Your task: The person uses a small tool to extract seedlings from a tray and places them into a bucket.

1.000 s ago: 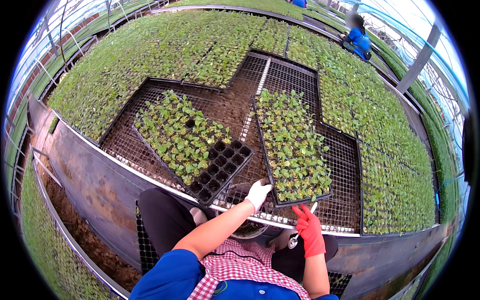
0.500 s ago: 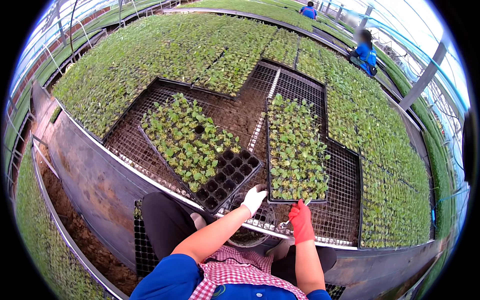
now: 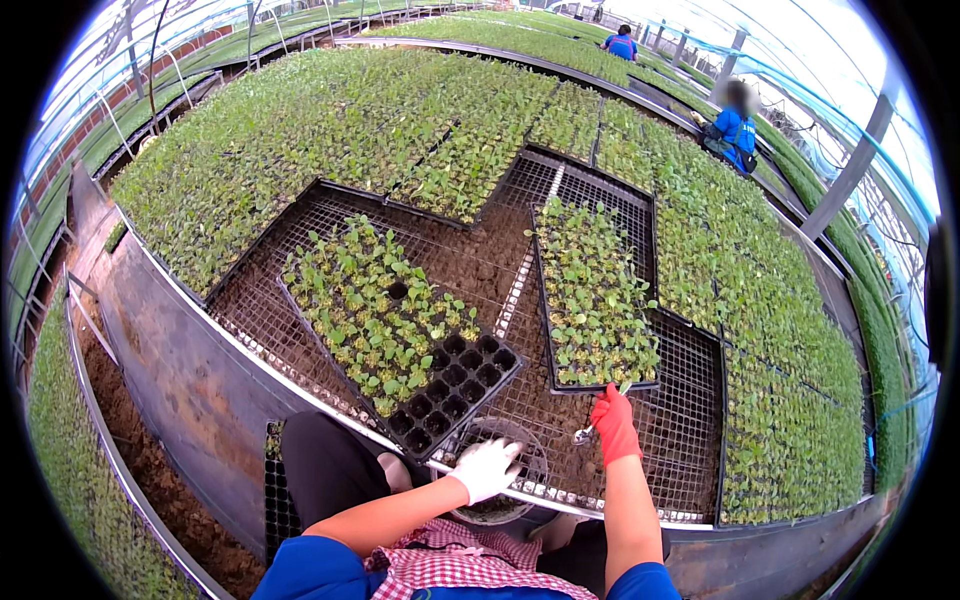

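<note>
Our left hand (image 3: 487,468), in a white glove, sits low and near the body, fingers spread and slightly curled, palm turned down. The left forearm runs bare from the lower edge up and rightward to that wrist, elbow bent. Our right hand (image 3: 614,424), in a red glove, reaches farther forward, fingers closed into a loose fist. The right forearm rises nearly straight up from the lower edge, bare to the cuff. Blue sleeves cover both upper arms. Hands apart.

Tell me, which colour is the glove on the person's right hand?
Red; the right hand shows best in the head view, near the seedling tray.
</note>
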Available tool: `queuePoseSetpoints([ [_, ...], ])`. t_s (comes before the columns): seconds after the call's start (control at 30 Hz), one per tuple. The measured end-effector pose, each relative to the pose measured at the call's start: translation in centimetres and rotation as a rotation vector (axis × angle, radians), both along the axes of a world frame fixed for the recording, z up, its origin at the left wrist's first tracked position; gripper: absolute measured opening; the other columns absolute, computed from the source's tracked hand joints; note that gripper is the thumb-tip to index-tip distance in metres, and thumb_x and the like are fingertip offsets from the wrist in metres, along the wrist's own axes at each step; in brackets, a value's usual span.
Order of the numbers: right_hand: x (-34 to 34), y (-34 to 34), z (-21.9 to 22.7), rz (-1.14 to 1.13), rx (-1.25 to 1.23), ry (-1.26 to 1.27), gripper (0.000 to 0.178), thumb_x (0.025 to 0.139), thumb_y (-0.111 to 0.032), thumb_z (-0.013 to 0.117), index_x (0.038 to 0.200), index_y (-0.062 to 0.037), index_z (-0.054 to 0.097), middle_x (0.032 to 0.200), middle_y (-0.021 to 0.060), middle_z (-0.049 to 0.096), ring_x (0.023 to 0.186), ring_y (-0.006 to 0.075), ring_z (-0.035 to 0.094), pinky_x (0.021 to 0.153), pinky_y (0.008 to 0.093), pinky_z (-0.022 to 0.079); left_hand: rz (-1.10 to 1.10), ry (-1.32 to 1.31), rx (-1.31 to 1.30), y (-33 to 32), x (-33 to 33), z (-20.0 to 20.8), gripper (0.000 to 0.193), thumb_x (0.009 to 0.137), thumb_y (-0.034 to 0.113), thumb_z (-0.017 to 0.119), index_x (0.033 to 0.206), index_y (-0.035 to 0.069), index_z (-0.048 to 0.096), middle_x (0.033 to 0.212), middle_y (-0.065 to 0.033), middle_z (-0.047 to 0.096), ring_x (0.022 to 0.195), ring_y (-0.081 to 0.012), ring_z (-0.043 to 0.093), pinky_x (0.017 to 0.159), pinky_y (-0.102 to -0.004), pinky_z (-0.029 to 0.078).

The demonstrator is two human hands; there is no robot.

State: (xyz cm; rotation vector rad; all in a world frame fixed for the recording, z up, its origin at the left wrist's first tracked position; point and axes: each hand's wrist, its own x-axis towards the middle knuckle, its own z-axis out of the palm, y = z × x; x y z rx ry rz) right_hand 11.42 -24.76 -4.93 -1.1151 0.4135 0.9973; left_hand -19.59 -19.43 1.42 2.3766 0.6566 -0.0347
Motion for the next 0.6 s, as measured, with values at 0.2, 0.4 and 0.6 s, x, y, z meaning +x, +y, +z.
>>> queuePoseSetpoints([
  [0.2, 2.4, 4.2, 0.0, 0.052, 0.015, 0.034, 0.032, 0.094, -0.037, 0.055, 0.082, -0.0080, 0.047, 0.057, -0.0025, 0.038, 0.042, 0.0070, 0.032, 0.035, 0.0212, 0.025, -0.152, -0.023, 0.108, -0.2, -0.4, -0.2, 0.036, 0.090, 0.030, 0.049, 0.118, 0.009, 0.055, 0.110, -0.0137, 0.060, 0.101, -0.0301, 0.059, 0.089, -0.0408, 0.046],
  [0.4, 2.6, 9.3, 0.8, 0.104, -0.023, -0.080, 0.039, 0.094, -0.041, 0.052, 0.077, -0.0063, 0.048, 0.049, -0.0060, 0.032, 0.038, 0.0058, 0.028, 0.036, 0.0213, 0.024, -0.180, -0.002, 0.105, -0.1, -0.7, 0.1, 0.038, 0.091, 0.033, 0.046, 0.119, 0.009, 0.054, 0.108, -0.0133, 0.060, 0.100, -0.0296, 0.059, 0.088, -0.0427, 0.046],
  [0.6, 4.6, 11.4, -0.6, 0.091, 0.008, -0.054, 0.039, 0.093, -0.041, 0.055, 0.081, -0.0042, 0.052, 0.051, -0.0037, 0.034, 0.040, 0.0074, 0.029, 0.036, 0.0224, 0.023, -0.193, -0.005, 0.066, -0.2, -0.5, 0.2, 0.039, 0.091, 0.035, 0.046, 0.121, 0.011, 0.054, 0.106, -0.0142, 0.060, 0.098, -0.0307, 0.059, 0.087, -0.0430, 0.046],
])
